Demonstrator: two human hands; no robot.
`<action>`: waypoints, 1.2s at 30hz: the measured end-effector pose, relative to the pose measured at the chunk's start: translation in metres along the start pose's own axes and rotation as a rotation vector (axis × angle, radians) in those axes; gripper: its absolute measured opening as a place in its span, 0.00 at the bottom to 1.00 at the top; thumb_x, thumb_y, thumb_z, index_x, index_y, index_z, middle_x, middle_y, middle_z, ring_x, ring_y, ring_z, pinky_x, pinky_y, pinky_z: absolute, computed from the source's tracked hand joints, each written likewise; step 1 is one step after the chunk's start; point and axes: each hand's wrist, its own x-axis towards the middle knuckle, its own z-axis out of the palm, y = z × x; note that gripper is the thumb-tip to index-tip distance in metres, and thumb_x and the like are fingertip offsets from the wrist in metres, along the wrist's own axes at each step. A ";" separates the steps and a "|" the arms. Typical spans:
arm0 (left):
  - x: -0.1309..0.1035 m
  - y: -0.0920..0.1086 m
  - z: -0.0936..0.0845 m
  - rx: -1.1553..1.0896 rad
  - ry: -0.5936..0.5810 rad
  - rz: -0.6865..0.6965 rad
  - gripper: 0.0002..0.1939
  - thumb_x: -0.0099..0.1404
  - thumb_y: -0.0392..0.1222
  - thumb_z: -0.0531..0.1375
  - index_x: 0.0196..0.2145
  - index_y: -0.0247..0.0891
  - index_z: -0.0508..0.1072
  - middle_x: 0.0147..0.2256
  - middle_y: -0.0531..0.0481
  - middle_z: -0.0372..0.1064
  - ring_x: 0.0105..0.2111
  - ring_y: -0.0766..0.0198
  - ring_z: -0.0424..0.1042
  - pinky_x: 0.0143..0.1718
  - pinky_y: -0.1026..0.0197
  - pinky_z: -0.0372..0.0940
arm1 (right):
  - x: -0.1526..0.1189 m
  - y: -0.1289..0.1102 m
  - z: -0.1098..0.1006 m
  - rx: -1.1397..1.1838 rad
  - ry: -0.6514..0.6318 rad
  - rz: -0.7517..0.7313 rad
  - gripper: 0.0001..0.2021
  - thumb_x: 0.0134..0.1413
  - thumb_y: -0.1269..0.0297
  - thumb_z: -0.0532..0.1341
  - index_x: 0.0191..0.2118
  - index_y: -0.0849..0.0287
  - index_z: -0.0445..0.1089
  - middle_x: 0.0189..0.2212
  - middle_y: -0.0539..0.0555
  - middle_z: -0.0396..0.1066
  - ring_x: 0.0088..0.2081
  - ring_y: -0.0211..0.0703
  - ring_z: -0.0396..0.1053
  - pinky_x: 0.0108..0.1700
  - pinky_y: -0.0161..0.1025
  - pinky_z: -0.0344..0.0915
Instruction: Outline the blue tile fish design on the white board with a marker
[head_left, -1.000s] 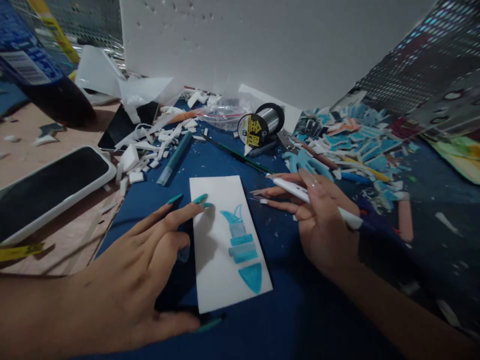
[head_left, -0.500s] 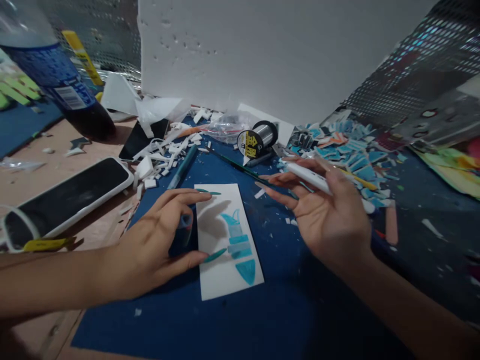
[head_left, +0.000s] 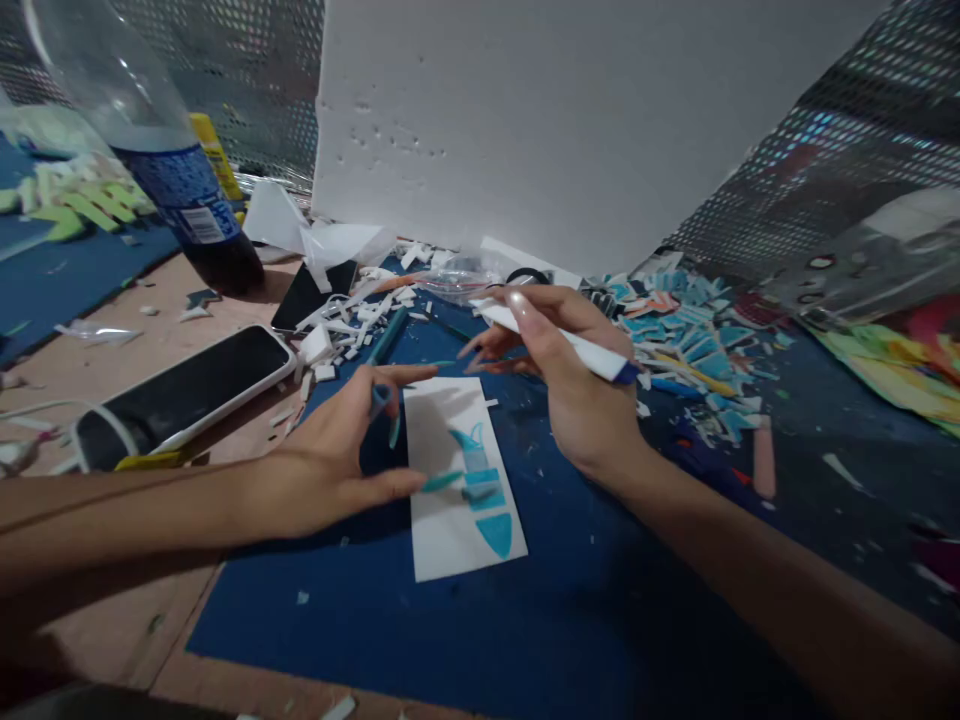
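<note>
Head view: white card (head_left: pixel 450 470) lies flat on the blue mat (head_left: pixel 450 640), long axis running away from the person and leaning a little left at the far end. A blue fish-like shape (head_left: pixel 480 485) of stuck pieces runs down the card's right half.

Left hand (head_left: pixel 337 460) rests just left of the card, fingers loosely spread, thumb tip reaching onto the card at the blue shape. It grips nothing firm; a small blue bit sits near its index finger, pinched or only lying there, cannot tell.

Right hand (head_left: pixel 570 390) hovers above and right of the card's far end, closed round a white pen (head_left: pixel 562 340) with a dark blue end. The pen's long axis runs left to right, tip end pointing left. The card is down and to the left of this hand. The left hand is the nearer one, already touching.

The pen's tip is blurred, so cannot tell whether it is capped. The right palm is hidden behind its back.

Around: phone (head_left: pixel 180 395) on the bench left of the mat, bottle (head_left: pixel 172 170) behind it, white scraps (head_left: pixel 345 310), teal marker (head_left: pixel 386 335), blue paper offcuts (head_left: pixel 690 330) at right, foam board (head_left: pixel 562 120) standing at the back. Both forearms are cut off by the frame.
</note>
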 end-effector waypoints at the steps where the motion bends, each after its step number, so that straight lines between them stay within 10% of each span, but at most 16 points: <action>1: -0.004 -0.003 0.001 0.045 -0.051 0.042 0.29 0.63 0.57 0.71 0.48 0.45 0.59 0.71 0.34 0.56 0.73 0.37 0.51 0.67 0.31 0.58 | -0.004 0.001 -0.003 -0.055 0.037 -0.032 0.09 0.62 0.52 0.68 0.42 0.51 0.77 0.31 0.49 0.78 0.29 0.40 0.77 0.32 0.37 0.77; 8: -0.007 -0.020 0.005 0.466 -0.366 0.299 0.61 0.63 0.71 0.64 0.72 0.38 0.31 0.74 0.22 0.38 0.75 0.32 0.38 0.71 0.26 0.45 | -0.046 0.020 -0.034 -0.113 0.170 0.020 0.11 0.56 0.52 0.73 0.37 0.54 0.79 0.25 0.51 0.78 0.24 0.41 0.74 0.26 0.37 0.74; 12: -0.008 -0.018 0.005 0.569 -0.391 0.308 0.63 0.65 0.72 0.62 0.72 0.40 0.23 0.75 0.26 0.37 0.75 0.36 0.36 0.72 0.30 0.45 | -0.053 0.033 -0.042 0.050 -0.075 0.280 0.27 0.61 0.34 0.61 0.38 0.57 0.76 0.24 0.54 0.77 0.20 0.45 0.74 0.20 0.40 0.71; 15: -0.011 -0.021 0.006 0.582 -0.350 0.335 0.64 0.64 0.72 0.62 0.73 0.40 0.22 0.75 0.27 0.38 0.76 0.38 0.39 0.73 0.32 0.45 | -0.047 0.039 -0.045 0.062 -0.031 0.210 0.38 0.54 0.22 0.56 0.50 0.53 0.75 0.50 0.61 0.80 0.51 0.58 0.79 0.49 0.52 0.79; 18: -0.013 -0.023 0.007 0.563 -0.312 0.367 0.62 0.65 0.70 0.63 0.73 0.41 0.24 0.75 0.28 0.40 0.75 0.38 0.41 0.72 0.33 0.46 | -0.041 0.034 -0.049 0.029 0.178 -0.020 0.35 0.52 0.24 0.60 0.53 0.45 0.75 0.67 0.51 0.66 0.73 0.53 0.54 0.72 0.51 0.56; 22: -0.011 -0.020 0.007 0.596 -0.335 0.359 0.63 0.65 0.71 0.63 0.73 0.42 0.22 0.74 0.25 0.42 0.75 0.34 0.43 0.68 0.28 0.54 | -0.044 0.018 -0.050 0.038 0.261 -0.049 0.27 0.58 0.32 0.63 0.37 0.54 0.78 0.37 0.58 0.78 0.42 0.51 0.79 0.40 0.42 0.77; 25: -0.010 -0.016 0.007 0.601 -0.324 0.387 0.68 0.66 0.68 0.64 0.72 0.44 0.12 0.73 0.23 0.43 0.74 0.32 0.45 0.65 0.25 0.58 | -0.051 0.016 -0.046 0.084 0.177 0.163 0.22 0.56 0.39 0.68 0.31 0.55 0.74 0.19 0.52 0.73 0.15 0.41 0.66 0.13 0.36 0.61; 36: -0.008 -0.007 0.005 0.643 -0.375 0.321 0.69 0.65 0.71 0.62 0.71 0.44 0.09 0.75 0.27 0.36 0.74 0.31 0.42 0.64 0.24 0.59 | -0.060 0.040 -0.037 -0.031 -0.079 0.363 0.20 0.53 0.56 0.74 0.23 0.57 0.65 0.17 0.47 0.70 0.12 0.33 0.62 0.10 0.28 0.57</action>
